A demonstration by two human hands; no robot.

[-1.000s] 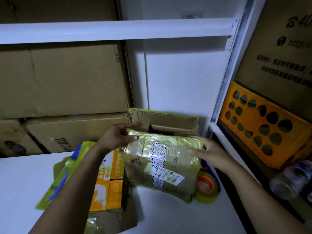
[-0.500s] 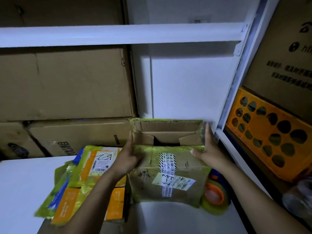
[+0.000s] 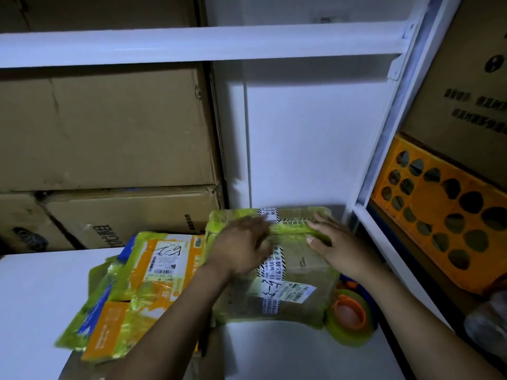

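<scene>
At the far left rear, two big brown cardboard cartons are stacked, one on the other. In front of them, on the white shelf, lies one bundle of orange packets wrapped in yellow-green tape (I can make out two orange faces). Just beside it stands the one brown cardboard box bound in yellow-green tape, with a white label on its front. Both my forearms reach forward over it. My left hand lies palm down on its top near the left edge, fingers fairly straight, though blurred. My right hand presses flat on the top right, fingers straight and slightly spread; neither grips anything. One roll of yellow-green tape with an orange core touches the box's right corner. Farthest right sits one orange plastic crate with round holes.
</scene>
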